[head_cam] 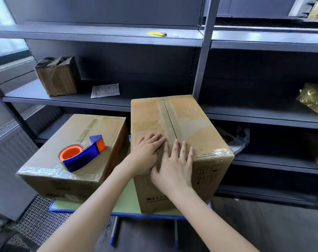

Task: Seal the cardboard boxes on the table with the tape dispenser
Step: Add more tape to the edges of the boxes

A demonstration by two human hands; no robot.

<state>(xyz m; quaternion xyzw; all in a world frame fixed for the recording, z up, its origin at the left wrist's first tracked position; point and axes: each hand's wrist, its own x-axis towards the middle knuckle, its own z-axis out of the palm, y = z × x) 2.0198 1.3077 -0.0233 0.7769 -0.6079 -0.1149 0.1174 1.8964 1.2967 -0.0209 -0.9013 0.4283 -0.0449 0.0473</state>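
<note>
A tall cardboard box (191, 120) stands on the small table (125, 200), its top flaps closed and a strip of clear tape running along the centre seam. My left hand (147, 153) and my right hand (174, 168) both lie flat on the near end of that tape, fingers spread, holding nothing. To the left sits a lower cardboard box (92, 135), taped across its top. The blue and orange tape dispenser (82, 153) rests on top of that lower box, apart from both hands.
Grey metal shelving (203, 51) fills the back. It holds a small worn box (57, 76), a paper sheet (105, 90), a yellow utility knife (157, 34) and gold plastic bags (314, 100). A radiator (11, 142) stands at the left.
</note>
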